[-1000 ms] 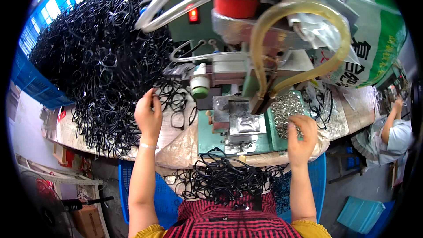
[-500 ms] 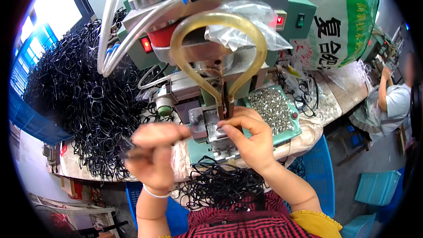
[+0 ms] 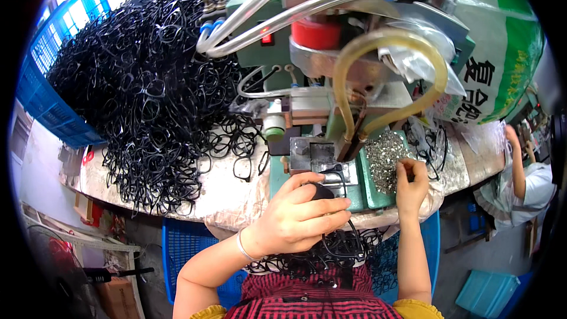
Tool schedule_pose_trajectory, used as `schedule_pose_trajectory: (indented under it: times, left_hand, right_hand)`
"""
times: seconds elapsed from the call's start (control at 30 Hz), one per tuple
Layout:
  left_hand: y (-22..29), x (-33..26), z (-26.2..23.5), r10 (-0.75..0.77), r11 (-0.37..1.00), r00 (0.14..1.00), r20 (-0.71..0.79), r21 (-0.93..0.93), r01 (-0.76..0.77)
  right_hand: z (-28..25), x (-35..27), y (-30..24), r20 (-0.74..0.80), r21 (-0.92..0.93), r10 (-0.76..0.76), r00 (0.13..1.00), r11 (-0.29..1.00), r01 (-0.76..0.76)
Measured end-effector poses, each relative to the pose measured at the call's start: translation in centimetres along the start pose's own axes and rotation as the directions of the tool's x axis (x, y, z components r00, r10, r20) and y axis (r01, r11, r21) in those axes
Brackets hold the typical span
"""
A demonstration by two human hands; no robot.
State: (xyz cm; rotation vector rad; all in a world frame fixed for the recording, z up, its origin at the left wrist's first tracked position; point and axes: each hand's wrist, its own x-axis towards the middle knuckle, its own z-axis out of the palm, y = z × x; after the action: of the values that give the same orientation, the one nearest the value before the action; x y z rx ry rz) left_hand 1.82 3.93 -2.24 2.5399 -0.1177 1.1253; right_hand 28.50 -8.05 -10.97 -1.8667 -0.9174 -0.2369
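Hundreds of black eyeglass frames (image 3: pixel 142 88) lie heaped on the left of my desk (image 3: pixel 218 195), beside a blue crate (image 3: pixel 56 77). Moving right, my left hand (image 3: pixel 298 215) has its grip curled around one black frame (image 3: pixel 331 201), held just in front of the green press machine (image 3: pixel 331 100). Further right, my right hand (image 3: pixel 411 180) has its grip pinched at the edge of a pile of small silver screws (image 3: pixel 387 156). Far right, another person (image 3: pixel 528 186) works.
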Motion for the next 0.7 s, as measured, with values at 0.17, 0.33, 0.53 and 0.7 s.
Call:
schedule_pose_trajectory:
  times: [0.17,0.33,0.53,0.7]
  left_hand:
    - [-0.2,-0.2,0.2,-0.019,1.0,1.0,-0.005,-0.003,0.019]
    - [1.3,-3.3,-0.1,-0.1,0.979,0.986,-0.131,0.165,0.122]
    - [-5.1,-9.4,-4.9,-0.581,0.654,0.812,0.053,0.625,0.427]
    - [-9.7,-13.5,-4.2,-0.703,0.611,0.705,0.088,0.583,0.536]
  right_hand:
    - [1.9,0.2,-3.8,0.325,-0.231,-0.457,0.828,0.811,0.538]
    - [1.5,1.1,-1.4,0.114,-0.142,-0.336,0.935,0.926,0.35]
    - [0.3,-2.0,1.7,0.011,0.602,0.379,0.925,0.736,-0.308]
    - [3.1,-1.2,-1.3,0.107,0.59,0.291,0.951,0.751,-0.297]
